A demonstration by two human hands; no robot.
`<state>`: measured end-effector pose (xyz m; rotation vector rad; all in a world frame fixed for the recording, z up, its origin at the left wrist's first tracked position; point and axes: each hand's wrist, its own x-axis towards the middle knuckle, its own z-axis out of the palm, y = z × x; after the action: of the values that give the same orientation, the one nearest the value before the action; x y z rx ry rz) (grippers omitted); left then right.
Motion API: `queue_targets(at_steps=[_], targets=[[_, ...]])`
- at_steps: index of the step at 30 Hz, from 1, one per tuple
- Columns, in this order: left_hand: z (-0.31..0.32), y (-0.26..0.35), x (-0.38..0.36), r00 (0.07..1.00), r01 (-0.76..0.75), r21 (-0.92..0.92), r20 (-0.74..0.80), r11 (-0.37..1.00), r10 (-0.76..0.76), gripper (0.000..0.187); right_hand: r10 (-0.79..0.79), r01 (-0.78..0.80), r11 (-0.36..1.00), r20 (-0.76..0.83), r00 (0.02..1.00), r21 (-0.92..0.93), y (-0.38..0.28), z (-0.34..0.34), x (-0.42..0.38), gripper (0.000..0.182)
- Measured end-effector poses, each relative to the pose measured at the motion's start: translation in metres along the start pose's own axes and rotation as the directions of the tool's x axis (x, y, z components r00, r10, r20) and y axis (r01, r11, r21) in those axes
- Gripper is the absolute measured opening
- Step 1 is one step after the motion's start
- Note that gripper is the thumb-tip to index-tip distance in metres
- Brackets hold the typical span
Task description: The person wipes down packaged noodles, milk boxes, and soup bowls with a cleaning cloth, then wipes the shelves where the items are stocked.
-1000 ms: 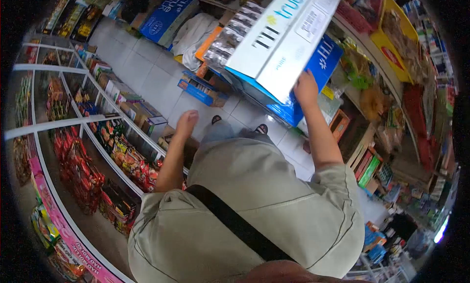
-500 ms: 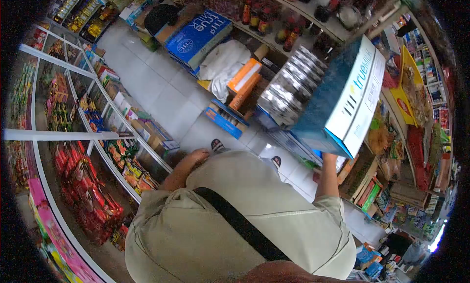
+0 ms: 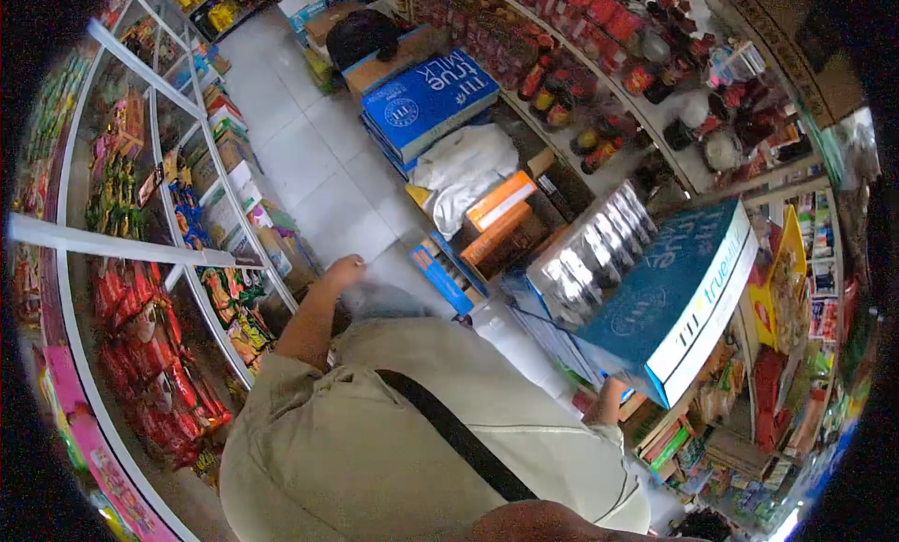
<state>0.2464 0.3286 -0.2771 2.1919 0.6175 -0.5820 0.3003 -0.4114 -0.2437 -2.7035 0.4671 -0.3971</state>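
My right hand (image 3: 611,398) is closed at the lower corner of a large teal and white milk carton (image 3: 688,298), its fingertips hidden by the carton. The carton tilts beside silver-wrapped packs (image 3: 595,252) on a stack of cartons. My left hand (image 3: 348,268) hangs over the floor at my left side, near the glass-fronted shelves; its fingers look loosely apart and hold nothing.
A blue carton (image 3: 431,102), a white bag (image 3: 468,172) and an orange box (image 3: 501,202) stand ahead. Red packets (image 3: 154,355) fill shelves at left. Jars (image 3: 552,97) line shelves ahead. A yellow tray (image 3: 782,294) is at right. Tiled floor (image 3: 318,158) runs between.
The teal carton and my right hand have moved lower in view, and the carton has tilted. My left hand has swung forward and away from my body. The whole view has shifted.
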Motion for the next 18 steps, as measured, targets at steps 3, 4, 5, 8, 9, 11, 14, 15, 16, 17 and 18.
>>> queue_targets(at_steps=[3, 4, 5, 8, 9, 11, 14, 15, 16, 17, 18], targets=[[-0.028, 0.023, -0.009, 0.994, -0.015, 0.182, 0.113, 0.983, -0.006, 0.043, 0.095, -0.095, 0.99, -0.008, 0.995, -0.102, -0.008, -0.005, -0.003, 0.035], [-0.027, 0.001, 0.007, 0.989, -0.089, 0.279, 0.137, 0.956, 0.052, 0.044, 0.134, -0.136, 0.979, -0.019, 0.991, -0.15, -0.012, -0.005, -0.008, 0.035], [-0.029, -0.017, 0.025, 0.982, -0.072, 0.282, 0.187, 0.957, 0.019, 0.044, 0.175, -0.181, 0.962, -0.045, 0.983, -0.203, -0.02, -0.007, -0.014, 0.034], [-0.073, -0.053, 0.078, 0.957, -0.096, 0.388, 0.289, 0.917, -0.022, 0.045, 0.285, -0.33, 0.877, -0.175, 0.942, -0.348, -0.066, -0.004, -0.039, 0.034], [-0.094, -0.051, 0.089, 0.951, -0.154, 0.464, 0.308, 0.872, 0.004, 0.044, 0.306, -0.368, 0.848, -0.215, 0.927, -0.381, -0.085, 0.002, -0.047, 0.033], [-0.146, -0.058, 0.123, 0.941, -0.237, 0.509, 0.332, 0.828, 0.065, 0.042, 0.359, -0.417, 0.81, -0.214, 0.909, -0.412, -0.135, 0.031, -0.065, 0.033], [-0.211, -0.094, 0.154, 0.949, -0.262, 0.428, 0.275, 0.865, 0.152, 0.038, 0.403, -0.319, 0.845, 0.12, 0.907, -0.429, -0.232, 0.104, -0.097, 0.032], [-0.23, -0.105, 0.163, 0.965, -0.247, 0.403, 0.189, 0.881, 0.184, 0.038, 0.366, -0.228, 0.889, 0.319, 0.874, -0.397, -0.269, 0.131, -0.107, 0.032], [-0.252, -0.116, 0.173, 0.972, -0.233, 0.383, 0.101, 0.894, 0.21, 0.037, 0.316, -0.151, 0.929, 0.513, 0.798, -0.338, -0.308, 0.156, -0.114, 0.031], [-0.27, -0.137, 0.193, 0.974, -0.226, 0.427, 0.107, 0.876, 0.199, 0.036, 0.229, -0.08, 0.967, 0.683, 0.694, -0.242, -0.352, 0.181, -0.118, 0.031], [-0.282, -0.164, 0.219, 0.976, -0.219, 0.472, 0.12, 0.854, 0.184, 0.036, 0.106, -0.025, 0.993, 0.817, 0.567, -0.112, -0.399, 0.208, -0.113, 0.031]])
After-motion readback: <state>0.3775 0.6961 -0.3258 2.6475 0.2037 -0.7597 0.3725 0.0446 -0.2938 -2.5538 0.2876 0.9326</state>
